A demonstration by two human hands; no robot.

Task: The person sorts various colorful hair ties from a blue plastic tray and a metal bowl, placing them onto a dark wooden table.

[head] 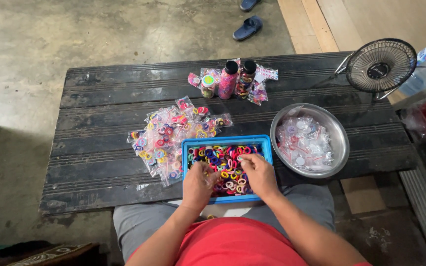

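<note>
Head view | fingertips buried among hair ties (225,165) in blue tray (225,141) | left hand (196,184), right hand (258,173) curled downward | grip can't be made out

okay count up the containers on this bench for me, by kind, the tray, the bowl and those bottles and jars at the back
Blue tray of hair ties, both hands in it: 1
Metal bowl of empty clear bags: 1
Black-capped bottles: 2
Small jar with a green lid: 1
Total: 5
</note>
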